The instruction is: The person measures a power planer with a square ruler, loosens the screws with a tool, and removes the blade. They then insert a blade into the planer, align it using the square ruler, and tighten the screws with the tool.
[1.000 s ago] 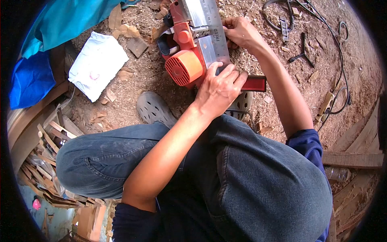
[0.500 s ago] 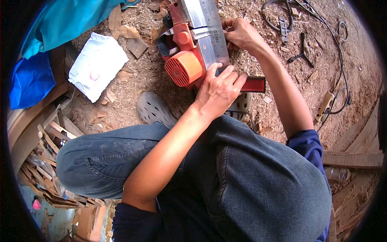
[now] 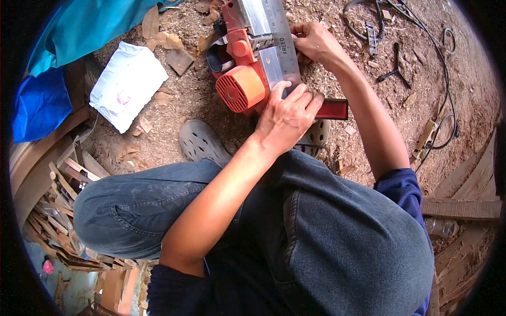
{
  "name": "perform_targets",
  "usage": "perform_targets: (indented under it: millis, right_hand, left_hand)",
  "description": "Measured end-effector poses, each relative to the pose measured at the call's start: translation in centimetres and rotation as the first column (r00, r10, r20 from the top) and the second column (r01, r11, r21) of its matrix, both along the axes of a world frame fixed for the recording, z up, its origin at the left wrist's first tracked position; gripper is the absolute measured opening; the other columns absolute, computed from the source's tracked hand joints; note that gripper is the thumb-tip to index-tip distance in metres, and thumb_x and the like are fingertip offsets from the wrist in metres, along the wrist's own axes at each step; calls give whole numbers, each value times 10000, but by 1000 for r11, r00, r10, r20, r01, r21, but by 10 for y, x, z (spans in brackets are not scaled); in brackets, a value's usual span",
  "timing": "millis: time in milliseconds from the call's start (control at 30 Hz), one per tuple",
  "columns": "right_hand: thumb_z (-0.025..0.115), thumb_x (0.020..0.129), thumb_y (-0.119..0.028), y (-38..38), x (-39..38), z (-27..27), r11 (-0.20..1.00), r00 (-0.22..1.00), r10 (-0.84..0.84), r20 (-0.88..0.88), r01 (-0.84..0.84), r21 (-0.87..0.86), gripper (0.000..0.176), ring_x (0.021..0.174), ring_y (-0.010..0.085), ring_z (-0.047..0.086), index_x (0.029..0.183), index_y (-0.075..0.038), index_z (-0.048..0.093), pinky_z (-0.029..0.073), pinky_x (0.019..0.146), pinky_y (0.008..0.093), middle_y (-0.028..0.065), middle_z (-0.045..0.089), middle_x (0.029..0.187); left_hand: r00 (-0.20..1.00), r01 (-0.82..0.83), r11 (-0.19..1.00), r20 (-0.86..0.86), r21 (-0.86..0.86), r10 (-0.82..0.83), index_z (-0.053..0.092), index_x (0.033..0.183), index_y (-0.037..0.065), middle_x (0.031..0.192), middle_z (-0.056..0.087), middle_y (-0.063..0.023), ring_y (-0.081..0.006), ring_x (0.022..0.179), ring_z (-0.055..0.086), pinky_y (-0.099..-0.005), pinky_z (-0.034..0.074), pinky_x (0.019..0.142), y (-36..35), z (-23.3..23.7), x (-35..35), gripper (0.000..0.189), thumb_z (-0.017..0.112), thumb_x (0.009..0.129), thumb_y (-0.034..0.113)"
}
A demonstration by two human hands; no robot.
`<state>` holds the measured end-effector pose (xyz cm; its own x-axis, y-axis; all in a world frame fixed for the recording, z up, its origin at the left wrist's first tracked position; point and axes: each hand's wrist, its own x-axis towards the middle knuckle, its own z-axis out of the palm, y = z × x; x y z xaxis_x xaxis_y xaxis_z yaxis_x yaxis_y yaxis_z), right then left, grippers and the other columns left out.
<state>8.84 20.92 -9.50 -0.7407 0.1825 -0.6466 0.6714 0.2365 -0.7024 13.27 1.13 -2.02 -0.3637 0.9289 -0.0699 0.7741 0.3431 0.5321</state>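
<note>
An orange-red electric planer (image 3: 240,88) lies upside down on the ground, its metal sole facing up. Along the sole rests a steel ruler (image 3: 288,62) marked "FREED". My left hand (image 3: 284,115) is closed over the near end of the ruler and planer, thumb on the sole and fingers over the ruler's edge. At the planer's far side, my right hand (image 3: 320,48) is closed with bent fingers against the body; its fingertips are partly hidden by the ruler. Between the sole plates shows the cutter drum (image 3: 262,42), with bolts visible.
Sawdust covers the ground. A white packet (image 3: 128,87) and a teal cloth (image 3: 95,26) lie left. A black T-shaped wrench (image 3: 395,68), a slotted metal piece (image 3: 371,38) and a black cable (image 3: 445,79) lie right. Wood offcuts (image 3: 55,221) are piled lower left.
The cutter drum has turned: a bright strip filled the slot before, and bolts show there now. My right hand has shifted slightly. My left hand, the ruler and the planer have barely moved.
</note>
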Motion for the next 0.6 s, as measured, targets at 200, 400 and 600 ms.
perform_targets:
  millis: [200,400,600]
  right_hand:
    - [694,1052,-254,4,2,1,995,1000,-15,-5,15,-103,261,593,62,617,1205,-62,781,506,544,251,-12,699,734]
    - [716,1040,-243,1,3,6,993,999,-45,-17,43,-111,251,582,57,606,1185,-48,780,499,535,245,-17,686,720]
    - [717,1043,-263,2,4,-2,996,1000,-22,9,23,-88,271,576,57,598,1192,-45,779,504,532,247,-12,693,731]
  left_hand:
    - [1000,12,1000,3,-21,-12,655,1334,95,1192,708,-43,-216,1275,626,-488,397,1137,0,0,0,574,849,819,258]
    - [1000,13,1000,5,-15,-13,657,1333,98,1186,708,-39,-214,1272,625,-491,399,1135,0,0,1,582,854,813,268]
    - [1000,9,1000,-9,-8,-9,659,1334,100,1187,707,-37,-212,1274,623,-488,398,1138,0,0,0,580,851,815,273]
